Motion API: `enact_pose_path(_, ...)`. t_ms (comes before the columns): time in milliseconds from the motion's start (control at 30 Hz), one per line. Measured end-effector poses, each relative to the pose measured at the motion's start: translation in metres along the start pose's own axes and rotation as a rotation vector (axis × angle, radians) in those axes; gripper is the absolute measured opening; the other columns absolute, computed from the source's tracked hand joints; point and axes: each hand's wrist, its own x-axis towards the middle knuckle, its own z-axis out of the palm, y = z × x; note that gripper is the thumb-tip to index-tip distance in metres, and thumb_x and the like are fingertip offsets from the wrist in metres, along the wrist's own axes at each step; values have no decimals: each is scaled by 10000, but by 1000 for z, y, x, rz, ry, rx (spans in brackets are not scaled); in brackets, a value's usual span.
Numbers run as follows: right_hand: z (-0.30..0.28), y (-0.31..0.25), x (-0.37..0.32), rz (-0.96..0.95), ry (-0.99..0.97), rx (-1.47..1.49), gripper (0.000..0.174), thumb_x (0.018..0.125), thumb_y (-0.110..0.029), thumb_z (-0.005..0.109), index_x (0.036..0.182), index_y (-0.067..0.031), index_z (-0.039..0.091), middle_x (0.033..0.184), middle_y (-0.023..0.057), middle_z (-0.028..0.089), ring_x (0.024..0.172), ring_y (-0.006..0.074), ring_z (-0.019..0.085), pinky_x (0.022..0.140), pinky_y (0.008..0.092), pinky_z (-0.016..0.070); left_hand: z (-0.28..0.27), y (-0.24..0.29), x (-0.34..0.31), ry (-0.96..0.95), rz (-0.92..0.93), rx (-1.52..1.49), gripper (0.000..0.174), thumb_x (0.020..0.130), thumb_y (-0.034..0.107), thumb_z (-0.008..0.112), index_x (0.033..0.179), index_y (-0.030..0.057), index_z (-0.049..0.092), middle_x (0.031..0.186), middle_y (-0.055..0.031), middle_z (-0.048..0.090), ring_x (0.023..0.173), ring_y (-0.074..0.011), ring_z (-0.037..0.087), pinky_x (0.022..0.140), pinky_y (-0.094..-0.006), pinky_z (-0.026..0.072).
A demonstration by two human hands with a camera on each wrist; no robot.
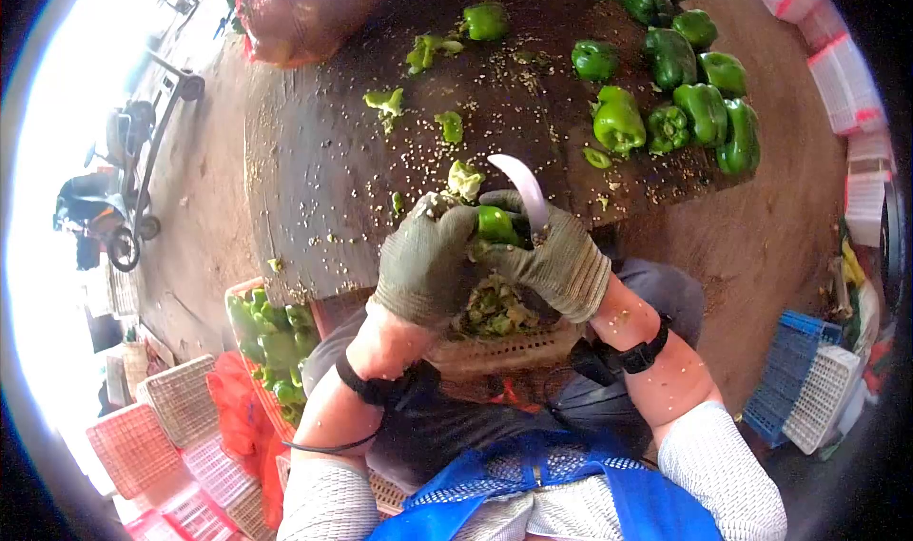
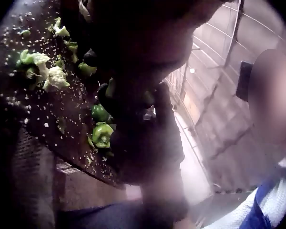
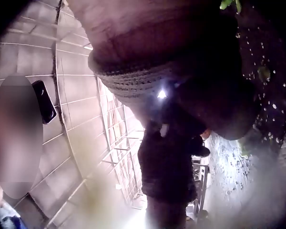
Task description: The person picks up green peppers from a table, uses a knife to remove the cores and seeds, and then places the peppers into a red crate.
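Both hands wear dark knit gloves and meet at the near edge of the dark round table (image 1: 314,161) in the head view. My left hand (image 1: 425,260) grips a green bell pepper (image 1: 495,224), partly hidden by the fingers. A knife (image 1: 523,187) with a pale curved blade stands up out of my right hand (image 1: 563,263), its handle hidden in the glove; that hand's fingers are close against the pepper. Just beyond the hands lies a pale pepper core (image 1: 465,180). Below them, pepper scraps (image 1: 496,308) fill a basket (image 1: 504,349) between the knees. Both wrist views are dark.
Several whole peppers (image 1: 704,113) are grouped at the table's far right. Seeds and pepper scraps (image 1: 384,101) dot the tabletop. A red mesh sack (image 1: 304,13) sits at the far left. An orange crate of peppers (image 1: 276,346) stands left of the legs; a blue crate (image 1: 791,375) stands right.
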Motion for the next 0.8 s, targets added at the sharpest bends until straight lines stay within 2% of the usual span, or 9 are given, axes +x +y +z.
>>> enact_pose_path(67, 4, -2, 1, 40, 31, 19, 454, 839, -193, 750, 1231, -46, 574, 1126, 37, 644, 1034, 125, 588, 918, 293, 472, 0, -4, -3, -32, -32, 55, 257, 773, 186, 699, 1008, 94, 650, 903, -124, 652, 805, -329, 638, 690, -390, 519)
enact_pose_path(167, 4, -10, 5, 201, 14, 24, 439, 848, -181, 738, 1228, -43, 568, 1143, 41, 639, 1035, 121, 589, 905, 288, 479, 29, -26, -9, 217, 12, -432, 334, 731, 140, 766, 1032, 73, 638, 929, -162, 633, 824, -349, 639, 696, -396, 520)
enact_pose_path(200, 6, -2, 7, 86, 35, 91, 436, 850, -179, 735, 1226, -38, 564, 1102, 28, 637, 990, 112, 591, 866, 278, 490, 28, -25, -10, 217, 11, -497, 369, 718, 120, 783, 1059, 68, 650, 928, -163, 642, 834, -337, 648, 709, -371, 523)
enact_pose_path(400, 11, 16, -7, 317, 31, 64, 424, 813, -162, 764, 1183, -48, 592, 988, 15, 658, 895, 112, 600, 806, 276, 504, 57, -48, -14, -49, 75, -685, 392, 768, 106, 721, 1148, 85, 628, 964, -168, 647, 904, -347, 639, 769, -383, 518)
enact_pose_path(567, 14, 22, -7, 382, 16, -72, 417, 809, -135, 763, 1183, -57, 596, 1019, 23, 670, 920, 128, 611, 835, 292, 508, 63, -49, -15, -163, 71, -377, 286, 855, 135, 573, 1138, 109, 608, 966, -156, 656, 907, -372, 644, 744, -427, 529)
enact_pose_path(600, 13, 23, -7, 345, 6, -56, 435, 807, -135, 765, 1197, -59, 586, 1035, 27, 667, 935, 129, 609, 846, 292, 504, 67, -53, -13, -160, 74, -506, 289, 858, 125, 553, 1143, 110, 603, 969, -159, 659, 911, -371, 647, 739, -429, 532)
enact_pose_path(733, 15, 20, 0, 248, -38, 67, 504, 793, -140, 775, 1240, -65, 554, 1090, 38, 655, 995, 129, 600, 887, 291, 488, 6, -46, -4, -286, 142, -388, 333, 840, 102, 554, 1170, 129, 589, 982, -166, 663, 915, -368, 653, 736, -428, 536)
enact_pose_path(767, 18, 18, 3, 241, -48, 116, 521, 788, -144, 779, 1249, -67, 548, 1102, 40, 653, 1010, 129, 598, 897, 291, 484, -1, -48, -4, -324, 164, -366, 321, 908, 155, 572, 1225, 133, 618, 1019, -74, 687, 895, -211, 663, 770, -299, 525)
enact_pose_path(800, 18, 20, 8, 180, -81, 28, 545, 769, -150, 791, 1246, -55, 545, 1096, 56, 662, 1006, 142, 612, 889, 297, 492, 7, -56, -6, -268, 128, -498, 304, 923, 170, 570, 1217, 105, 620, 1033, -53, 688, 899, -184, 657, 775, -292, 524)
